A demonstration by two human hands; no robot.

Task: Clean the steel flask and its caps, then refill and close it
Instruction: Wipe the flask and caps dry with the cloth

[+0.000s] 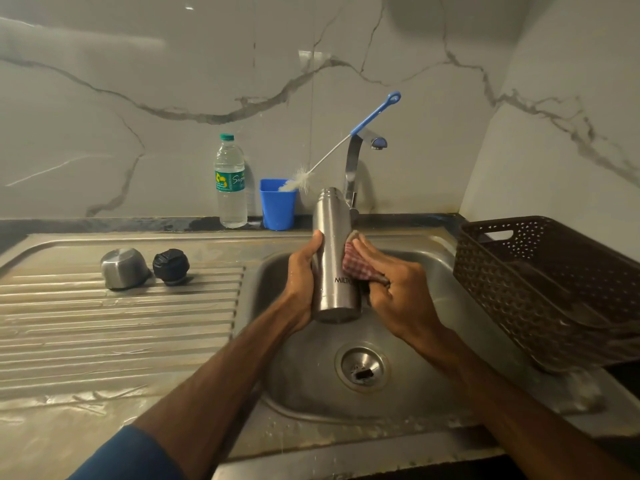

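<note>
The flask (332,258) is held upright over the sink (304,393), its open mouth up and just in front of the tap (352,168). The left hand (301,282) grips its lower half from the left, with the fingers wrapped round behind the body and the thumb lying up along the near side. The right hand (391,289) holds a red-checked cloth (358,266) against the flask's right side; its fingers are clamped on the cloth, the upper ones pressing it flat to the steel and the lower ones bunching the rest in the palm. The cloth covers the end of the lettering on the flask. A blue sleeve (131,455) shows on the left arm.

On the ribbed drainboard (104,323) to the left lie the two caps, near each other but apart: the steel cap (123,268), mouth down and tilted, and the black cap (171,266) to its right.

On the dark desk (104,224) behind the sink a water bottle (230,181) with a green cap stands just left of a blue cup (278,209). A brush (346,140) stands with its white bristles in the cup, its blue handle leaning up to the right across the tap.

A brown basket (554,289) sits at the sink's right edge. The drain (362,367) lies in the basin below the hands
</note>
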